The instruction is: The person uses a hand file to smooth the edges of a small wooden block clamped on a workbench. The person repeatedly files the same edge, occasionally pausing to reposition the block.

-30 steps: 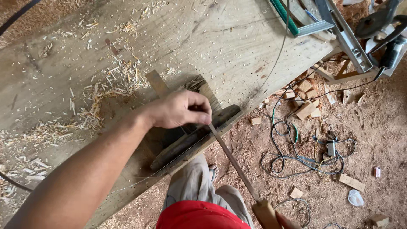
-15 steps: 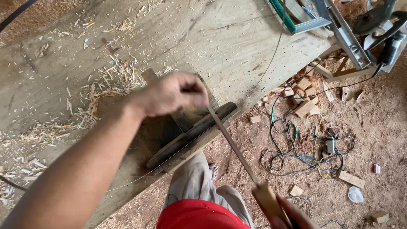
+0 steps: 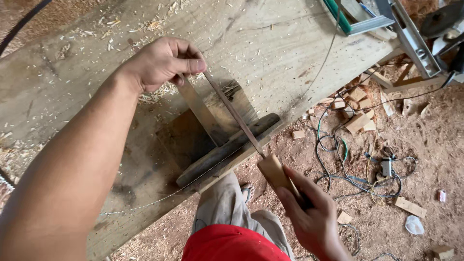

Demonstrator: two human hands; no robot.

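Left hand (image 3: pixel 164 63) pinches the far tip of a long thin metal file (image 3: pixel 234 113), right hand (image 3: pixel 309 217) grips its wooden handle (image 3: pixel 276 175), blade lying across a dark curved wooden piece (image 3: pixel 227 149) on the big plank workbench (image 3: pixel 270 38).

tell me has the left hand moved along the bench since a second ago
Yes. The left hand, pinching the file's tip, has slid away from the bench's near edge, up past the dark strip it was over earlier.

File (image 3: pixel 234 113) across dark stick (image 3: pixel 227 147) at plank (image 3: pixel 270 43) edge; offcuts (image 3: pixel 357 118), cables (image 3: pixel 357 164) on ground right.
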